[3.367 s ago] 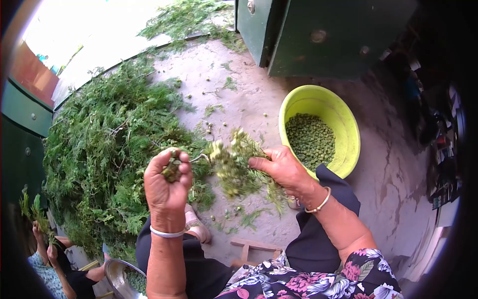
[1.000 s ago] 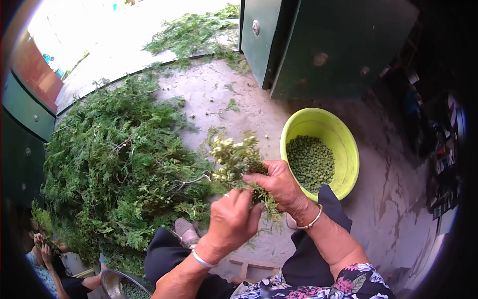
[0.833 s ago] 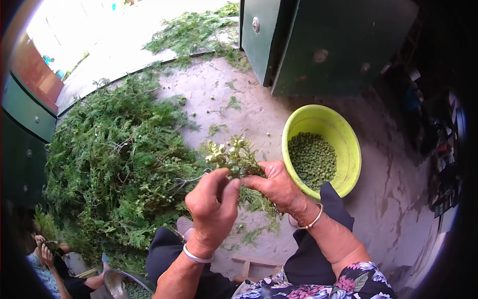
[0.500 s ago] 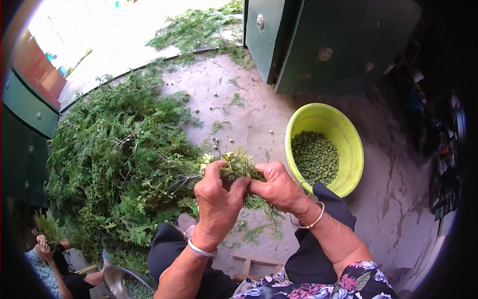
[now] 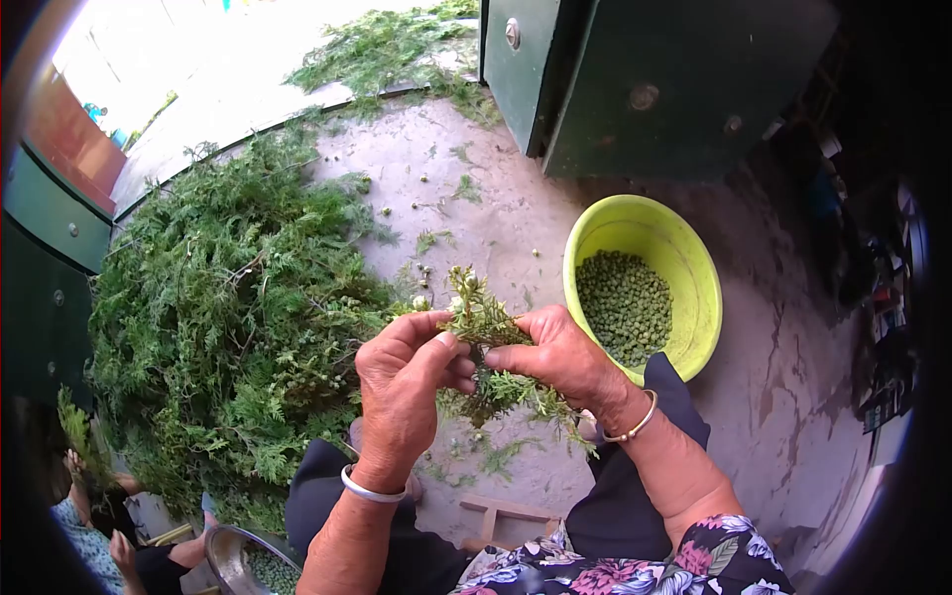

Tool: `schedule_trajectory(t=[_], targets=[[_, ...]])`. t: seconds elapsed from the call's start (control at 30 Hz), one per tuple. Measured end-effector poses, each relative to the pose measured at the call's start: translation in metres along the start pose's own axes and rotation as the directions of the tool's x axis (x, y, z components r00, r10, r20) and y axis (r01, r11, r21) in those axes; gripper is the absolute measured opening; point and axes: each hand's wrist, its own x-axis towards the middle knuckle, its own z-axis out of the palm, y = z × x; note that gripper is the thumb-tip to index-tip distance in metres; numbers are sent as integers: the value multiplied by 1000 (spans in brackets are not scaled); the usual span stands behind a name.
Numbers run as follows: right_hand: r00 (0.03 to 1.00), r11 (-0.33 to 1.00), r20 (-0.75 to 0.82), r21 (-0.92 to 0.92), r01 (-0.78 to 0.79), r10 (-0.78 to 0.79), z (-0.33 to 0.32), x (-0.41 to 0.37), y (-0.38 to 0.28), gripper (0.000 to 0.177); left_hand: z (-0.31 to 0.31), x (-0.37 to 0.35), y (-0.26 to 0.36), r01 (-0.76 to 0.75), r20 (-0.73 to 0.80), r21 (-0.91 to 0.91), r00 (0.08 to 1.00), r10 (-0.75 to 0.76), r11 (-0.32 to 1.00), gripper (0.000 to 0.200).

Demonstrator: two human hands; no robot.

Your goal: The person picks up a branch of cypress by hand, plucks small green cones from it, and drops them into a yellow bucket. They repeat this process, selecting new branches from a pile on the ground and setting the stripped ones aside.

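Note:
A leafy cypress sprig (image 5: 483, 315) with small pale-green cones is between my two hands, its lower foliage hanging under my fingers. My right hand (image 5: 567, 365) is closed around its stem side. On the other side my left hand (image 5: 405, 372) has thumb and fingers bent together at the sprig's edge; whether a cone is also in that pinch is hidden. To the right stands a yellow-green plastic tub (image 5: 702, 288), partly filled with picked green cones (image 5: 623, 305). A big heap of cut cypress branches (image 5: 238, 327) lies left of my hands.
At lower left another person (image 5: 87, 540) sits by a metal basin (image 5: 230, 560) of cones, near an upright sprig (image 5: 74, 421). Green metal doors (image 5: 684, 89) stand at upper right. Loose foliage (image 5: 387, 50) lies by the threshold. A wooden frame (image 5: 506, 511) is between my legs.
My left hand has shifted a little left and its thumb has drawn away from my right thumb. The sprig has turned, showing more foliage below. The other person's hands have moved apart.

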Motion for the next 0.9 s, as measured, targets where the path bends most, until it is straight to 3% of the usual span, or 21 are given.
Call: schedule_trajectory(t=[0.17,0.23,0.33,0.37,0.43,0.5,0.6,0.7,0.8,0.83,0.9], targets=[[1000,1000,24,-30,-4,5,3,2,5,20,1,-1,-7,-49,-29,209,998,56,977,16],[1000,999,30,-33,0,1,2,4,7,20,-3,1,-8,-50,-43,199,997,59,979,13],[998,997,59,79,-20,15,-2,3,0,22,-8,3,3,125,98,-167,989,-110,978,8],[998,997,62,74,-21,16,-4,4,0,22,-11,5,8,122,97,-172,990,-107,978,8],[1000,984,7,178,-17,16,-7,5,4,25,-22,9,17,246,314,-431,943,-112,868,12],[1000,993,5,122,3,-4,-11,5,6,28,-33,7,20,289,424,-563,905,-29,774,20],[1000,988,2,151,-12,12,-14,2,-6,27,-41,5,23,284,407,-660,913,13,696,30],[1000,981,-9,192,-26,29,-19,2,-5,26,-38,0,27,173,253,-593,967,-22,786,27],[998,974,-42,224,-37,47,-20,4,1,22,-35,-3,22,57,171,-346,985,3,936,16],[997,965,-57,258,-43,59,-18,3,0,21,-31,-5,21,60,168,-347,986,-1,936,16],[993,963,-38,250,-98,111,-16,1,-7,21,-24,-8,19,-48,98,-52,994,53,997,9]])
